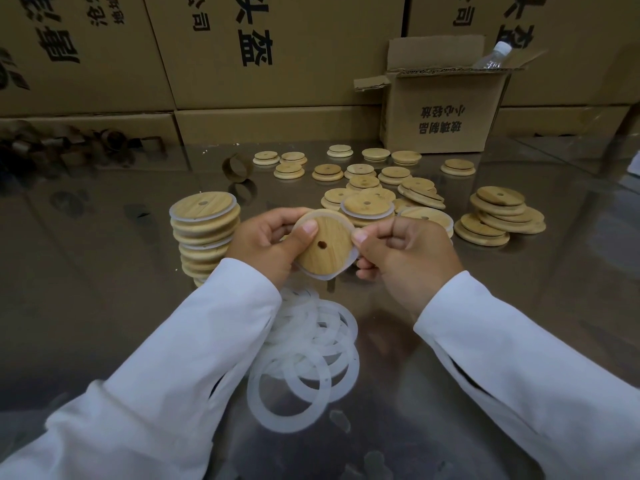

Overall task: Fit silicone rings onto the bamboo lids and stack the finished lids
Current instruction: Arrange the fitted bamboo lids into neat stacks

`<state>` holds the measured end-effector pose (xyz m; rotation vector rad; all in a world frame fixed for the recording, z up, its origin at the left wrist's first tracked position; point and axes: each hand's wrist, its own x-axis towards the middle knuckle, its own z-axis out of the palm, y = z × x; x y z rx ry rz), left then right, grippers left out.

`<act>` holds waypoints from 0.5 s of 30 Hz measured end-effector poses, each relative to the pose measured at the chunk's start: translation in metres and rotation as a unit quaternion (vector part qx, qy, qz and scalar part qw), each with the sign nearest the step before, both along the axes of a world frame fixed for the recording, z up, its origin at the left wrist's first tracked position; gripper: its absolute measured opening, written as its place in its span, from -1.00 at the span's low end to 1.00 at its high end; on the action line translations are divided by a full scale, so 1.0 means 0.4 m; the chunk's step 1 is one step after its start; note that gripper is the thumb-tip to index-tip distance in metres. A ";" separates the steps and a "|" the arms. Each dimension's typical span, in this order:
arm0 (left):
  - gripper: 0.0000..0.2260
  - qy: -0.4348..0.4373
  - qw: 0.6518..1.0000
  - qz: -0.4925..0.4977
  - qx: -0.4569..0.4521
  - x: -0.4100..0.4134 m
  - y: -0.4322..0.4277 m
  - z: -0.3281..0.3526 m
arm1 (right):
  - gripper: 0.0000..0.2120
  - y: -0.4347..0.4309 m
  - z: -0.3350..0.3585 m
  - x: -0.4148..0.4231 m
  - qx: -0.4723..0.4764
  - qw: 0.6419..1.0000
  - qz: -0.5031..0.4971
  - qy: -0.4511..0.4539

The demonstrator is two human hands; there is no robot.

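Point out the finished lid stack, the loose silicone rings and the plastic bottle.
finished lid stack (216, 210): head view, top lid's bamboo face.
loose silicone rings (291, 424): head view, nearest ring's band.
plastic bottle (502, 47): head view, its white cap.

— The lid you're on?
— Round bamboo lid (323, 245) with a hole, tilted between my left grip (266, 242) and right grip (405, 251), translucent silicone ring (320, 276) bulging at its lower edge.
— The rest?
— Finished stack (204, 230) left on the counter (104, 271); loose rings (311, 348) nearest me; bare lids (363, 174) beyond.

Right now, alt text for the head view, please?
Left hand and right hand hold one bamboo lid over the table, a silicone ring partly around it. Finished lids are stacked at left, loose rings lie nearest, bare lids beyond.
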<state>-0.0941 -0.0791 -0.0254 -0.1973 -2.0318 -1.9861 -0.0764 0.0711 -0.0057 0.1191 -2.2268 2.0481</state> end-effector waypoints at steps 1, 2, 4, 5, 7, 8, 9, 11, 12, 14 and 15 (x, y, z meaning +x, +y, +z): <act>-0.85 -0.011 1.000 -0.004 0.010 -0.001 -0.001 0.000 | -0.90 0.001 0.001 0.000 0.003 1.000 0.003 0.003; -0.85 -0.019 1.000 -0.008 0.019 -0.001 -0.002 0.001 | -0.91 0.003 0.003 0.000 0.007 1.000 0.006 0.005; -0.87 -0.030 0.999 -0.021 0.030 -0.003 -0.002 0.001 | -0.90 0.005 0.003 0.000 0.023 1.000 0.007 0.012; -0.88 -0.033 0.998 -0.028 0.036 -0.003 -0.003 0.001 | -0.89 0.005 0.002 0.000 0.038 0.999 0.005 0.020; -0.88 -0.037 0.997 -0.043 0.052 -0.003 -0.003 0.004 | -0.86 0.005 0.000 0.000 0.088 0.995 -0.007 0.051; -0.87 -0.040 0.996 -0.049 0.059 -0.001 -0.003 0.006 | -0.84 0.005 -0.001 0.000 0.113 0.991 -0.015 0.072; -0.87 -0.042 0.996 -0.053 0.065 -0.001 -0.003 0.008 | -0.82 0.004 -0.001 0.000 0.134 0.987 -0.022 0.091; -0.87 -0.045 0.995 -0.056 0.072 0.000 -0.004 0.012 | -0.80 0.005 0.001 0.000 0.165 0.978 -0.032 0.122; -0.87 -0.046 0.994 -0.057 0.076 0.000 -0.004 0.013 | -0.80 0.005 0.002 -0.001 0.176 0.975 -0.033 0.131; -0.87 -0.045 0.994 -0.059 0.080 0.000 -0.005 0.014 | -0.80 0.005 0.004 0.001 0.161 0.979 -0.027 0.126; -0.87 -0.040 0.995 -0.060 0.076 -0.001 -0.005 0.013 | -0.81 0.005 0.004 0.002 0.136 0.984 -0.021 0.113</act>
